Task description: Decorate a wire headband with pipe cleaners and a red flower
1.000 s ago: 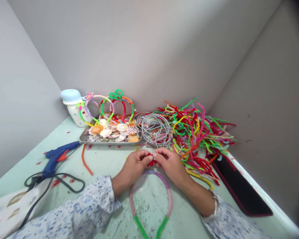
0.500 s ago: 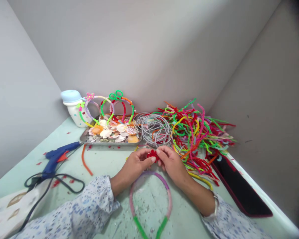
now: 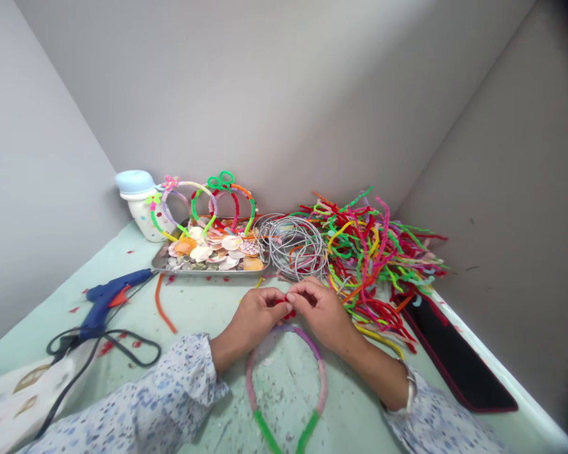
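Main risk as we judge it: losing the red piece (image 3: 291, 314) we have between our left hand (image 3: 253, 320) and right hand (image 3: 324, 318). It's small and mostly hidden by the fingers, so a slack pinch could let it slip, and over-squeezing could bend it. If it drops, it could get lost among the red scraps (image 3: 106, 347) on the surface (image 3: 203, 312). Snag risk too: wire coil (image 3: 298, 247) and pipe-cleaner pile (image 3: 372, 252) sit near our right hand; a swing that way could catch loose strands. Glue gun (image 3: 118, 285) is well apart on our left; we can't tell if it's hot.

Position: red piece is right at the fingertips, just beyond the arch of the headband (image 3: 313, 347); whether it touches, we can't tell. Left thumb and forefinger pinch it from one side, right thumb and forefinger from the other. Its exact shape is covered.
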The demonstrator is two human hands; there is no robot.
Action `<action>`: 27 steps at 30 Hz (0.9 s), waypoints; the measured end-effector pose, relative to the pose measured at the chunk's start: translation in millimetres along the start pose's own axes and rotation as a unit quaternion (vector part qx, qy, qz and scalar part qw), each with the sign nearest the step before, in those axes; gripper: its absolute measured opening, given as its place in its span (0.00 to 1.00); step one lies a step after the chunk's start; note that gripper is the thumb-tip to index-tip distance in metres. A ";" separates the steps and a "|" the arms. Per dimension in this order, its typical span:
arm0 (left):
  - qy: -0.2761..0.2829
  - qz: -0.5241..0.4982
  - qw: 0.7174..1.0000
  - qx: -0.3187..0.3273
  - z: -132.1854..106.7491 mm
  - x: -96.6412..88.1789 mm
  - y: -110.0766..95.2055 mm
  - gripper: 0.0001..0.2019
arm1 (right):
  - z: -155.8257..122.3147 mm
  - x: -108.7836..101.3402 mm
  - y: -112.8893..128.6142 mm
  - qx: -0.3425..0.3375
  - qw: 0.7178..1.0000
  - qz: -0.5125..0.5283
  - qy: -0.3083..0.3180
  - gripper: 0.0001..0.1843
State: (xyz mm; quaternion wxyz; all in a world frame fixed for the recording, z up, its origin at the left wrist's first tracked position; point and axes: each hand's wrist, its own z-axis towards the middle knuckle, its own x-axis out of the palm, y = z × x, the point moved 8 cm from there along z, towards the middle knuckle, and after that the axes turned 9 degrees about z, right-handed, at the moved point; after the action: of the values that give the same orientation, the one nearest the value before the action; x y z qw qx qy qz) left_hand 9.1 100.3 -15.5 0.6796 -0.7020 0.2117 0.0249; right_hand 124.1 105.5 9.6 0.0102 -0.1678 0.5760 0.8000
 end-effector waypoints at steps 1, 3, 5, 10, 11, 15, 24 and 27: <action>0.003 0.001 1.000 0.000 -0.2 0.2 -0.3 0.07 | -0.1 1.4 1.2 -0.008 1.000 -0.009 0.012 0.08; 0.016 0.001 1.000 -0.001 0.0 1.1 0.3 0.07 | -1.1 3.5 4.5 -0.026 0.999 -0.023 0.030 0.09; 0.035 0.000 0.999 -0.004 0.5 2.6 2.7 0.07 | -2.7 5.4 8.8 -0.045 0.997 -0.035 0.047 0.09; 0.074 -0.004 0.997 -0.027 0.6 5.8 9.8 0.05 | -3.9 9.1 12.7 -0.051 0.995 -0.029 0.079 0.07; 0.079 -0.014 0.996 -0.028 0.5 6.2 9.2 0.06 | -2.7 8.8 10.6 -0.039 0.996 -0.015 0.078 0.08; 0.079 -0.076 0.994 -0.006 0.5 5.8 -0.4 0.09 | 3.5 5.1 -11.3 0.065 0.992 0.100 0.040 0.09; 0.013 -0.133 0.991 -0.016 0.3 2.2 -1.0 0.15 | -2.8 5.4 -30.7 0.157 0.963 0.217 -0.028 0.13; -0.014 -0.132 0.991 -0.011 0.8 -1.4 0.6 0.11 | -3.6 5.9 -25.7 0.150 0.967 0.205 -0.028 0.11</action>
State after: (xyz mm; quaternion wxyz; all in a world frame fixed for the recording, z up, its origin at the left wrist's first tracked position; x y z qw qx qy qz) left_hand 7.8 101.4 -15.6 0.6719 -0.7308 0.1079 -0.0529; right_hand 124.8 109.8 -16.7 -0.1127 -0.0200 0.7112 0.6936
